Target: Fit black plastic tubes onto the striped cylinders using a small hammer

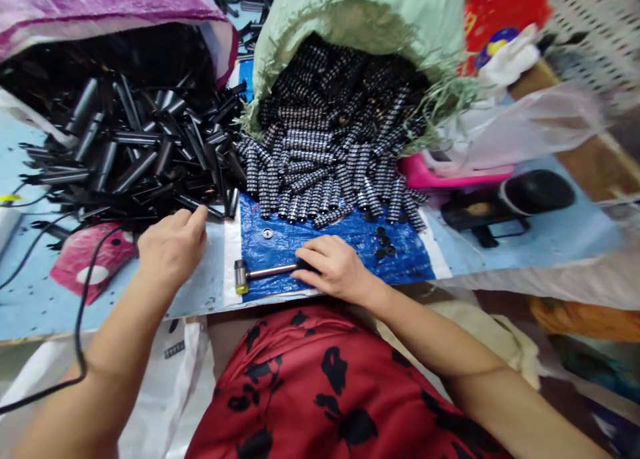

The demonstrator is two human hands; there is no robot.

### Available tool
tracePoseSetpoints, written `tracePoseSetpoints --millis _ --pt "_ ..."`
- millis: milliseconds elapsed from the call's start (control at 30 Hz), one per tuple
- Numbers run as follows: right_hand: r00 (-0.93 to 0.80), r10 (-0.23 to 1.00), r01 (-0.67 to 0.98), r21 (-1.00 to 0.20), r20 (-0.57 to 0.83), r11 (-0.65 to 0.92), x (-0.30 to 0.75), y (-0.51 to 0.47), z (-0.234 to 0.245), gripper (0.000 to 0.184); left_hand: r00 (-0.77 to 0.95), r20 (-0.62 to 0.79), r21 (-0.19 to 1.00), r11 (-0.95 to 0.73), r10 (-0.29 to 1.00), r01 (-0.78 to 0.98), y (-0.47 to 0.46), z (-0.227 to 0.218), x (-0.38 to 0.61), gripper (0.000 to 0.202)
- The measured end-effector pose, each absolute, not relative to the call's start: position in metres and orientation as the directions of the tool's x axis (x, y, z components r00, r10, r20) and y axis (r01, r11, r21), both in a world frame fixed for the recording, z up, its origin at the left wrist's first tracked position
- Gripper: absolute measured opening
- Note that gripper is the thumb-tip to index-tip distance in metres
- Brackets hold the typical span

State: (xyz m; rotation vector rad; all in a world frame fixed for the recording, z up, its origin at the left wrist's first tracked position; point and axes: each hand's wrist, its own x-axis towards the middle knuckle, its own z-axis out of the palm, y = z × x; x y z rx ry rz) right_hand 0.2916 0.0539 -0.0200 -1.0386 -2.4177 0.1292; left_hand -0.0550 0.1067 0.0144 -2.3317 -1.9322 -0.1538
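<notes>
Spilling ribbed sleeves (320, 172) crowd right hand (336, 267), grip closed on hammer (265, 271); left hand (170, 245) half-open, touching black tubes (145, 159).

On the table (550, 239) we see tubes (135, 152) piled left, spilling from a sack (100, 5) behind. Ribbed grips (325, 152) lie right of them. Before the grips, on a mat (350, 242), lies what seems a hammer (260, 272), our right hand (335, 269) on its handle.
</notes>
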Motion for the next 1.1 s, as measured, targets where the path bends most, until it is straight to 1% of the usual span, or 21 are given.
tracePoseSetpoints --millis 67,133,200,267,300,367,433,467,533,600,633,667,700,733,767,800,833,867,967,1033,1100 --pt "-0.509 0.744 0.742 -0.217 0.432 0.634 0.307 0.065 -0.016 0.027 0.226 0.119 -0.116 -0.212 0.967 0.970 0.123 0.004 -0.047 0.028" --pt "-0.434 0.802 0.849 -0.112 0.410 0.516 0.325 0.076 -0.013 0.026 0.279 0.125 -0.152 -0.259 0.952 0.954 0.131 -0.002 -0.046 0.024" --pt "-0.408 0.846 0.902 0.005 0.344 0.433 0.340 0.087 -0.012 0.030 0.329 0.188 -0.160 -0.302 0.925 0.940 0.126 -0.004 -0.046 0.028" --pt "-0.427 0.859 0.903 0.083 0.282 0.422 0.349 0.096 -0.012 0.031 0.353 0.245 -0.122 -0.332 0.903 0.935 0.112 -0.005 -0.042 0.029" --pt "-0.447 0.855 0.894 0.102 0.263 0.436 0.352 0.100 -0.013 0.029 0.353 0.257 -0.076 -0.345 0.900 0.935 0.103 -0.004 -0.039 0.030" --pt "-0.497 0.834 0.867 0.105 0.240 0.486 0.356 0.105 -0.016 0.027 0.320 0.246 0.077 -0.348 0.915 0.934 0.085 -0.004 -0.033 0.030" --pt "-0.534 0.806 0.839 0.044 0.256 0.542 0.359 0.106 -0.019 0.025 0.231 0.192 0.284 -0.279 0.954 0.917 0.072 -0.005 -0.032 0.028" --pt "-0.539 0.793 0.823 -0.023 0.285 0.568 0.362 0.105 -0.020 0.025 0.156 0.152 0.384 -0.204 0.976 0.900 0.068 -0.006 -0.033 0.027" --pt "-0.493 0.790 0.770 -0.240 0.365 0.591 0.365 0.099 -0.021 0.025 -0.058 0.062 0.564 0.013 0.996 0.826 0.064 -0.008 -0.037 0.031" --pt "-0.401 0.836 0.638 -0.540 0.374 0.548 0.364 0.089 -0.020 0.026 -0.280 -0.022 0.760 0.198 0.960 0.619 0.065 -0.008 -0.038 0.035" --pt "-0.368 0.871 0.521 -0.703 0.326 0.483 0.362 0.083 -0.018 0.027 -0.348 -0.065 0.853 0.233 0.935 0.467 0.067 -0.007 -0.036 0.035" --pt "-0.361 0.899 0.362 -0.851 0.249 0.381 0.357 0.078 -0.015 0.030 -0.372 -0.110 0.923 0.233 0.922 0.305 0.068 -0.005 -0.032 0.038" --pt "-0.382 0.911 0.172 -0.956 0.157 0.238 0.349 0.072 -0.012 0.035 -0.366 -0.147 0.964 0.216 0.919 0.156 0.069 -0.002 -0.026 0.044" --pt "-0.415 0.907 -0.023 -0.997 0.071 0.067 0.340 0.068 -0.009 0.041 -0.339 -0.177 0.978 0.202 0.924 0.040 0.070 0.003 -0.018 0.050" --pt "-0.442 0.897 -0.203 -0.974 -0.001 -0.101 0.330 0.065 -0.006 0.048 -0.302 -0.206 0.978 0.204 0.931 -0.038 0.069 0.007 -0.009 0.053" --pt "-0.440 0.895 -0.337 -0.911 -0.070 -0.237 0.319 0.063 -0.003 0.052 -0.260 -0.239 0.971 0.222 0.936 -0.093 0.068 0.012 0.001 0.052" --pt "-0.409 0.903 -0.428 -0.845 -0.134 -0.319 0.308 0.063 0.000 0.055 -0.214 -0.280 0.957 0.254 0.936 -0.139 0.066 0.016 0.011 0.050" --pt "-0.369 0.910 -0.483 -0.797 -0.190 -0.363 0.297 0.064 0.003 0.056 -0.163 -0.324 0.939 0.295 0.932 -0.179 0.063 0.020 0.021 0.047" --pt "-0.291 0.913 -0.517 -0.757 -0.284 -0.400 0.276 0.070 0.009 0.058 -0.016 -0.412 0.883 0.395 0.911 -0.254 0.052 0.024 0.043 0.041" --pt "-0.273 0.919 -0.507 -0.769 -0.286 -0.390 0.268 0.073 0.011 0.060 0.037 -0.406 0.888 0.403 0.913 -0.221 0.046 0.021 0.051 0.036" --pt "-0.260 0.931 -0.500 -0.788 -0.258 -0.358 0.264 0.074 0.011 0.060 0.066 -0.368 0.915 0.374 0.928 -0.150 0.041 0.019 0.057 0.036"
